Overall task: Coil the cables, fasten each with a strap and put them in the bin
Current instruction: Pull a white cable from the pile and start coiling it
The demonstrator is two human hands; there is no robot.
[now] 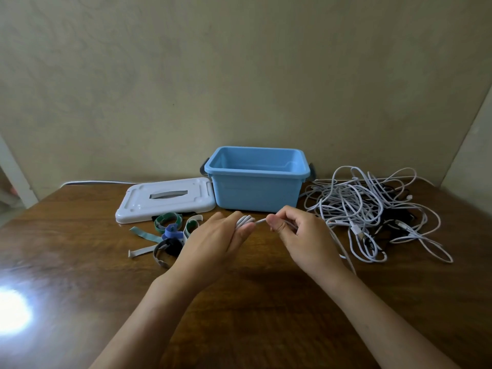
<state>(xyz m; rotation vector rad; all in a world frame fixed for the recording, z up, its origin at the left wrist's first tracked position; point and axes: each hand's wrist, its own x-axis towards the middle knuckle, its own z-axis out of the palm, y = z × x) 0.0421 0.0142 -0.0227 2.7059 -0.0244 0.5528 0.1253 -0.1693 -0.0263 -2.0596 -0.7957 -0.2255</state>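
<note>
My left hand [218, 239] holds a small coil of white cable [244, 221] wrapped around its fingers, just in front of the blue bin [257, 191]. My right hand [300, 233] pinches the same cable close to the coil, and the free length trails off past my right wrist toward the tangled pile of white and black cables [372, 211] at the right of the bin. Several straps [170, 233], green, blue, grey and black, lie loose on the table left of my left hand. The bin's inside looks empty.
The bin's white lid [165, 199] lies flat to the left of the bin. A wall stands right behind the wooden table [80, 249]. A bright glare spot shows on the table at the near left.
</note>
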